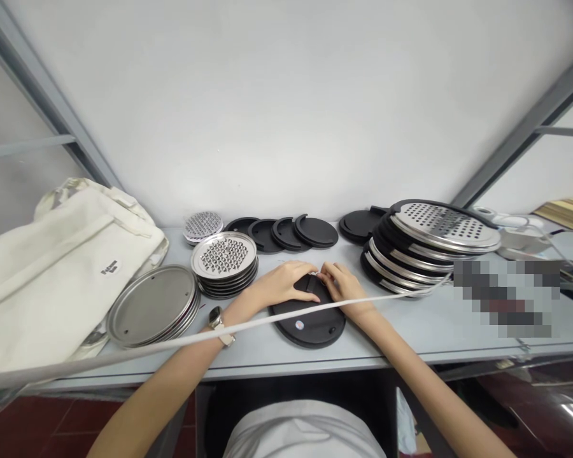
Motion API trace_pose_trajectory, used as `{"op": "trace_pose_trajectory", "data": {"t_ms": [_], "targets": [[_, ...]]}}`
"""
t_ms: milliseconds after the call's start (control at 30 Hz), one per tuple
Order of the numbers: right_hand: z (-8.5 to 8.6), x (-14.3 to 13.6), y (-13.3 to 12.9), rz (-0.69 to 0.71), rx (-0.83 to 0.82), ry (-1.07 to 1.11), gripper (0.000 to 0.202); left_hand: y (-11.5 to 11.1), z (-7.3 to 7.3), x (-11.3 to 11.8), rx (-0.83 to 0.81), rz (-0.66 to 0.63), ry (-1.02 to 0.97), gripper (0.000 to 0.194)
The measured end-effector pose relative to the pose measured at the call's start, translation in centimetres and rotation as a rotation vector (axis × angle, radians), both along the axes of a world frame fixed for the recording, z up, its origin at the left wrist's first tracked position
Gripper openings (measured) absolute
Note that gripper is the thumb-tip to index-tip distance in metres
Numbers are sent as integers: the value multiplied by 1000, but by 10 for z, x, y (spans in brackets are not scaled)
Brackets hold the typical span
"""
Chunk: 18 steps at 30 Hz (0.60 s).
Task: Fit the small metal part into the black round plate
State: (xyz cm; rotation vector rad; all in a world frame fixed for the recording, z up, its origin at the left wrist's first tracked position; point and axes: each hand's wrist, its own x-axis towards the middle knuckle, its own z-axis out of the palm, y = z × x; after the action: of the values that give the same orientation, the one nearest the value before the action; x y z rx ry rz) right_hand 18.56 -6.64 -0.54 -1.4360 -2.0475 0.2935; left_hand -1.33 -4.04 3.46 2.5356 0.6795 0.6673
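Observation:
A black round plate [310, 324] lies flat on the table in front of me, with a small round sticker on it and a dark knob near its front edge. My left hand [284, 285] grips its far left part, the thumb lying across the top and the fingers reaching to the far edge. At the far right part of the same plate, my right hand [342, 287] is closed in a pinch. A small shiny bit shows between the fingertips of both hands, but what it is cannot be made out. A watch sits on my left wrist.
Left stand stacked steel discs [153, 305], grater discs [224, 256] and a cream bag [76, 254]. Black round plates [318, 231] lie along the wall. A tall stack of black-rimmed graters [439, 226] stands right. A pale cord [267, 318] crosses the view before my forearms.

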Motion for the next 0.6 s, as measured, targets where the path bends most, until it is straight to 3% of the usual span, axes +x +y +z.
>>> {"op": "trace_pose_trajectory", "data": {"t_ms": [600], "targets": [[1,-1,2,5,11,-24,16,0,2,-1,-91,-4,-21,53]]}}
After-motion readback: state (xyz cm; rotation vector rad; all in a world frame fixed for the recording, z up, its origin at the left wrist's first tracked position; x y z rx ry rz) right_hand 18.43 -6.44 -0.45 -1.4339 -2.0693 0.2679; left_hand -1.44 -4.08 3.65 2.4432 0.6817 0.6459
